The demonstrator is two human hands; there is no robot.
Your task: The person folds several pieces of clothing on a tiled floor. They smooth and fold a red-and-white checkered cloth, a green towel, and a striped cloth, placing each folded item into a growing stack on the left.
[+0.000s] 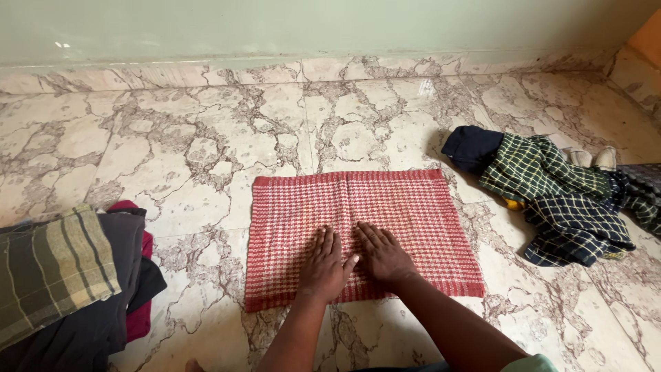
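I pressed my left hand (323,265) and right hand (382,255) flat, fingers spread, gripping nothing, on the red checked cloth (358,234), which lay smoothed and unfolded on the marble floor (206,138). Folded clothes (62,275) sat left of my palms, crumpled checked garments (558,193) right, pale green wall (310,27) beyond.

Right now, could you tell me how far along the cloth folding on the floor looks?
Done: a stack of folded cloths lies at the left. In hand: the red checked towel is spread flat on the marble floor, with the left hand and right hand pressing on it, palms down. Left: a loose heap of checked garments at the right.
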